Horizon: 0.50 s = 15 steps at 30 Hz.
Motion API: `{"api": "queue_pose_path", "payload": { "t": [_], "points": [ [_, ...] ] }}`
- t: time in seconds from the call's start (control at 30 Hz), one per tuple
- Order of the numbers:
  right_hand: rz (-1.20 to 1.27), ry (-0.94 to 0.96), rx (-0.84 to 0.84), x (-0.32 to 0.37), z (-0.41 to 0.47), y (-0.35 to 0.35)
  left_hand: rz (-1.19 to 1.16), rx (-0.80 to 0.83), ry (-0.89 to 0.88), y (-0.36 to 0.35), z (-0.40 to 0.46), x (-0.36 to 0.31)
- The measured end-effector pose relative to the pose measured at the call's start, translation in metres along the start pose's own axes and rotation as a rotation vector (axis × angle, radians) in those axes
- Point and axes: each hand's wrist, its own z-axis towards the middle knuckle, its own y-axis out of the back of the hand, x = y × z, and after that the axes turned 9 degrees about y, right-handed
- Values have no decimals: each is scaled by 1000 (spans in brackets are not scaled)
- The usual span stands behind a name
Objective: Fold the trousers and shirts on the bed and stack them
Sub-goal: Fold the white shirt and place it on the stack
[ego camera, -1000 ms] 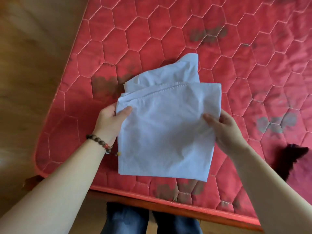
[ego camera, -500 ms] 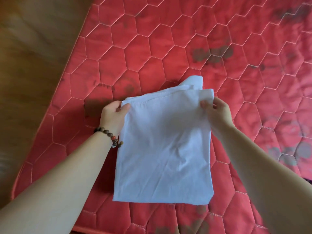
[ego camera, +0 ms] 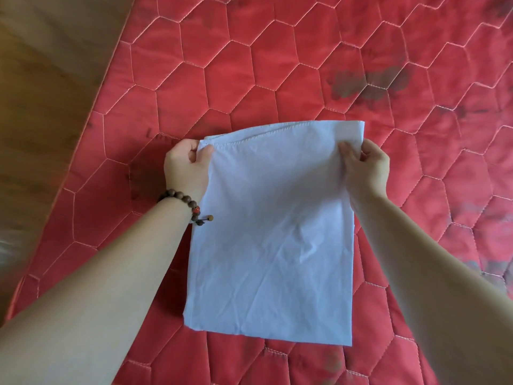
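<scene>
Folded white shirt [ego camera: 272,232] held over the red quilted bed [ego camera: 249,79], roughly at the centre of the view, stitched hem edge up toward 12 o'clock, raw lower edge down toward 6 o'clock. Folded into a tall rectangle, several layers showing along the top edge, light creases across the front.

Left hand [ego camera: 184,168] at 9 o'clock of the shirt's top edge, clamped on the upper left corner: thumb laid over the front of the cloth, fingers curled behind it. Beaded bracelet [ego camera: 191,205] around the left wrist, brown beads with one red bead, a small tassel bead hanging just beside the shirt's left edge.

Right hand [ego camera: 365,168] at 3 o'clock of the top edge, clamped on the upper right corner: fingers pressed into the front of the cloth, thumb side wrapped round the edge. Cloth slightly bunched under those fingers.

Both forearms reaching in from 7 and 5 o'clock, the right one overlapping the shirt's right edge. Cannot tell whether the lower part of the shirt touches the bed or hangs free.

Dark grey blotches on the bed cover at 1 to 2 o'clock. Wooden floor [ego camera: 50,79] beside the bed from 9 to 11 o'clock.
</scene>
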Motion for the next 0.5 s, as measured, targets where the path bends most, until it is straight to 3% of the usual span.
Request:
{"api": "queue_pose_path", "payload": {
  "t": [0.1, 0.17, 0.27, 0.37, 0.5],
  "points": [
    [-302, 146, -114, 2, -7, 0, 76, -135, -77, 1, -6, 2],
    [-541, 424, -153, 3, -20, -4, 248, -178, -342, 0, -18, 2],
    [-681, 814, 136, 0, -51, -30, 433, 73, -660, -25, -48, 1],
    [-731, 811, 431, -13, -70, -57, 668, 312, -668, -52, -66, 10],
    [-794, 790, 505, -28, -59, -57, 943, 194, -676, -54, -56, 30]
  ]
}}
